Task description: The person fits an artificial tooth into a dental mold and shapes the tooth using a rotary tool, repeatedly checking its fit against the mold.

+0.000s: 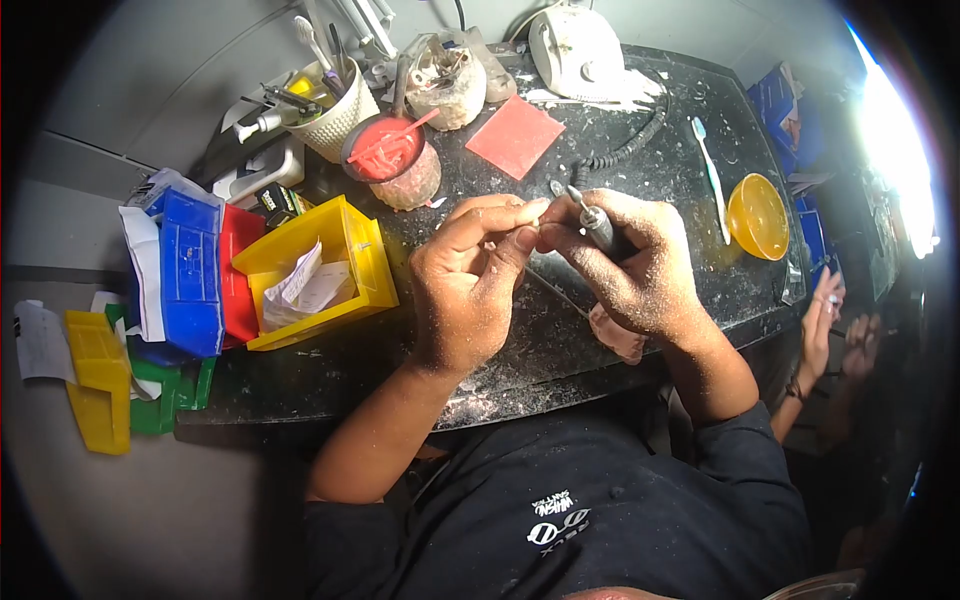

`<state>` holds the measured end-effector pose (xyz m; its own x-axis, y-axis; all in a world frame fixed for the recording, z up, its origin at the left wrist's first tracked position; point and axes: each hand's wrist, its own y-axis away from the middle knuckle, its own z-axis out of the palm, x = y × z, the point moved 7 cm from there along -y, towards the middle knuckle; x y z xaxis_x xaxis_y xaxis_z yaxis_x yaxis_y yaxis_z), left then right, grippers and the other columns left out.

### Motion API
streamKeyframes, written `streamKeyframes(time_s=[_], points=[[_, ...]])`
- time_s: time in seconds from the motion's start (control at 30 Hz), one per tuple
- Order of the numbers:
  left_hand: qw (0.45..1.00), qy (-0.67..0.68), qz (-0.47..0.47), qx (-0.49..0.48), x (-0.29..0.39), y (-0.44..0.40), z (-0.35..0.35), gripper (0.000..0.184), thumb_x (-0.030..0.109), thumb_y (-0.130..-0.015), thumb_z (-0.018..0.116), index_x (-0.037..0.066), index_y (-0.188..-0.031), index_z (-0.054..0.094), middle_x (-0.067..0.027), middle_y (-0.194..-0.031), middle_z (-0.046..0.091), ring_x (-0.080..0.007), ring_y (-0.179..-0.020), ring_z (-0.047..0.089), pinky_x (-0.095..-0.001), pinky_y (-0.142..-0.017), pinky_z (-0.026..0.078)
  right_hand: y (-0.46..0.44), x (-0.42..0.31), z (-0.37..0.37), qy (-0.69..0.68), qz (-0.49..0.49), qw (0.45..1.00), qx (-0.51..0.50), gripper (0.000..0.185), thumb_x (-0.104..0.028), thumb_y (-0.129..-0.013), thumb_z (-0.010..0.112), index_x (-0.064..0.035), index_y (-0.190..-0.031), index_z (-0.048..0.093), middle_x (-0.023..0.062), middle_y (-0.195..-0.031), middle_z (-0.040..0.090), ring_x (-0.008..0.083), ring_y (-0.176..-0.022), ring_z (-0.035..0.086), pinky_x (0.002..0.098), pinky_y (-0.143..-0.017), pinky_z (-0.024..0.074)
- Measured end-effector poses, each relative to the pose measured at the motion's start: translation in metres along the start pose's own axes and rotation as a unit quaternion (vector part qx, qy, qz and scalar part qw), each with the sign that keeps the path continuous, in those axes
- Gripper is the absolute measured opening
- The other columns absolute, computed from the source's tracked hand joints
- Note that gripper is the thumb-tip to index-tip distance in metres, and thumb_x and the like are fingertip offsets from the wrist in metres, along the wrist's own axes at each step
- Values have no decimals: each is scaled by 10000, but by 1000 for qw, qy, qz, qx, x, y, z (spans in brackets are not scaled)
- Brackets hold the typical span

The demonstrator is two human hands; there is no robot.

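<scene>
My right hand (645, 265), dusted with pale powder, grips a grey rotary handpiece (600, 230) whose tip points up and away from me. My left hand (465, 275) is closed in a pinch, its thumb and fingertips meeting those of my right hand near the tool's tip. Whatever lies between the left fingers is too small and covered to make out. Below the hands, a thin rod (557, 291) lies on the black worktable (420, 385). A pinkish, cast-like piece (618, 337) sits by my right wrist, partly hidden by it.
At left stand yellow (370, 265), red (238, 260) and blue bins (178, 265). Behind are a tool cup (340, 120), a red-filled bowl (385, 150) and a red sheet (515, 137). A toothbrush (712, 180) and orange bowl (758, 217) lie right, near another person's hand (818, 320).
</scene>
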<state>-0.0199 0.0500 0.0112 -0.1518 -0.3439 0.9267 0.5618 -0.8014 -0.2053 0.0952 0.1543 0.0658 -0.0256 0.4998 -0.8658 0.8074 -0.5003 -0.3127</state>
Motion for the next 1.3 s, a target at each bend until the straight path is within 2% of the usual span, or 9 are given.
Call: streamKeyframes(time_s=[0.27,0.43,0.53,0.6,0.63,0.7,0.83,1.07,1.3], points=[[1000,11,14,13,7,0,0,178,28,-1026,621,4,-1202,617,-49,-943,670,-16,-682,521,-173,-560,384,-1,0,1,4,9,1000,-23,166,-71,-928,678,1,-1076,695,135,-824,722,173,-740,701,315,-718,553],[1000,9,14,24,11,1,3,148,44,-1034,612,6,-1176,607,-49,-972,683,-27,-720,548,-174,-580,414,-3,2,-1,4,35,999,-17,141,-109,-940,692,2,-1027,680,149,-761,690,158,-677,678,329,-643,531],[999,11,1,34,13,2,3,151,48,-1034,613,3,-1178,601,-49,-989,693,-35,-763,574,-173,-610,441,-3,7,-1,52,96,994,-25,160,-154,-951,710,-8,-930,648,155,-660,623,188,-585,645,346,-570,493],[999,2,-5,34,12,3,3,150,46,-1034,612,2,-1177,598,-50,-999,698,-38,-785,587,-173,-627,455,-4,4,0,137,63,988,-30,294,-241,-946,739,-12,-828,597,152,-585,557,260,-510,602,369,-525,460],[1000,1,5,31,12,3,3,150,43,-1033,613,0,-1176,597,-51,-1000,698,-41,-796,595,-174,-639,462,-4,4,1,138,64,988,-30,294,-241,-946,739,-12,-828,597,152,-585,557,260,-510,602,369,-525,460],[1000,1,13,27,12,3,3,150,40,-1032,614,-2,-1175,596,-52,-1001,699,-43,-807,604,-174,-652,469,-5,0,2,181,44,982,-29,431,-360,-911,774,-27,-741,558,139,-550,531,319,-495,576,387,-514,457],[997,69,-25,25,7,4,1,160,32,-1024,626,-13,-1175,595,-67,-1007,699,-53,-851,625,-184,-694,494,-4,-5,4,239,3,971,-28,539,-497,-858,792,-69,-660,531,105,-532,529,305,-491,596,394,-503,469],[992,121,-22,16,7,6,6,177,10,-1006,638,-39,-1169,587,-98,-1049,688,-120,-964,678,-259,-867,573,-4,-7,8,270,-21,962,-27,551,-534,-844,790,-78,-649,550,98,-535,541,302,-507,625,393,-509,489],[990,136,-27,1,3,5,4,193,14,-1004,645,-38,-1180,586,-99,-1045,687,-121,-954,674,-264,-872,575,-5,-8,7,258,-20,966,-27,547,-541,-852,776,-83,-648,560,90,-518,530,309,-487,610,396,-505,484]])
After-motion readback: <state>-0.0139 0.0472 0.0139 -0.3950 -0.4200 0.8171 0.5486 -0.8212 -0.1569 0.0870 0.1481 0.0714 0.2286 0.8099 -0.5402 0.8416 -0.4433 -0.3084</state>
